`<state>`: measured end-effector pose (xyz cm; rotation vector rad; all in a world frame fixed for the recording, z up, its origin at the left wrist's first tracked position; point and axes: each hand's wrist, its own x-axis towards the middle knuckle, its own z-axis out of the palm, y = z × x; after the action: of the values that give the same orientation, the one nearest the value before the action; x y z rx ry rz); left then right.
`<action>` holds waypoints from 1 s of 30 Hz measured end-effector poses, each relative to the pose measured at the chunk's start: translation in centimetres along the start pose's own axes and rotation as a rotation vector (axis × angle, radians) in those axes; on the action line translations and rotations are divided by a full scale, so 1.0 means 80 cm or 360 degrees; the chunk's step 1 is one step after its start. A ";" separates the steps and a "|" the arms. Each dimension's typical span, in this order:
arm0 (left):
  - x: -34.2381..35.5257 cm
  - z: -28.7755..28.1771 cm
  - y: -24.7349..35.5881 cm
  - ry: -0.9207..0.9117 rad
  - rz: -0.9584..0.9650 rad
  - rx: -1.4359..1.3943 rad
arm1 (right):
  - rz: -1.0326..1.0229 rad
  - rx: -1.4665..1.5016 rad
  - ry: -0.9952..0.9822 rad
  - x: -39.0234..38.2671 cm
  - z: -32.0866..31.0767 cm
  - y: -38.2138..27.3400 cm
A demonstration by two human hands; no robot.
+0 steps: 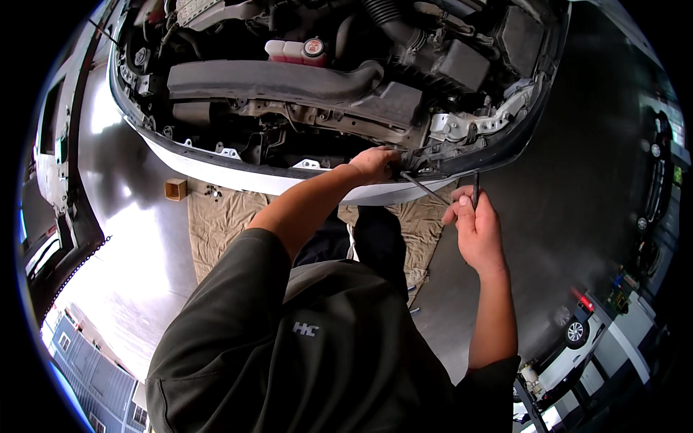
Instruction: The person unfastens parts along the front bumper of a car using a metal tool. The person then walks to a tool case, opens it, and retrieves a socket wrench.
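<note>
An open engine bay [289, 79] with a white front bumper [238, 173] lies before me. My left hand [374, 164] reaches to the front right of the bay beside the headlamp area [469, 123], fingers curled; what they grip is hidden. A thin metal rod [426, 186] runs diagonally from near that hand toward my right hand. My right hand [473, 224] is raised at the bumper's right, its fingers closed round a slim dark tool [476, 187] pointing upward. A reservoir of red liquid [289, 52] sits further back in the bay.
A beige cloth [220, 224] lies on the floor below the bumper, with a small wooden box [175, 189] and several small dark pieces [215, 193]. Another vehicle's body [54, 144] stands at the left, a dark car [653, 173] and a white vehicle [577, 353] at the right.
</note>
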<state>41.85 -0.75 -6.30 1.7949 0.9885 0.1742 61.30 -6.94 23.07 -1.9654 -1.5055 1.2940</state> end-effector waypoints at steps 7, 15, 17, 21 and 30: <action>0.006 0.007 -0.009 0.0063 0.0045 -0.0020 | -0.0032 -0.0031 -0.0046 -0.003 0.000 -0.003; 0.000 0.007 -0.005 0.0091 0.0035 -0.0063 | -0.0087 -0.0060 -0.0046 0.002 -0.001 -0.010; -0.001 0.009 -0.007 0.0103 0.0030 -0.0084 | -0.0102 -0.0065 -0.0072 0.004 0.000 -0.010; -0.002 0.009 -0.009 0.0136 0.0052 -0.0080 | -0.0115 -0.0153 -0.0155 0.013 -0.001 -0.030; 0.000 0.020 -0.014 0.0196 0.0141 -0.0086 | -0.0224 -0.0862 -0.0617 0.028 0.010 -0.074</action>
<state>42.09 -1.77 -7.97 1.7967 0.9815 0.3669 57.24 -2.94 25.95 -1.9210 -2.3430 1.3640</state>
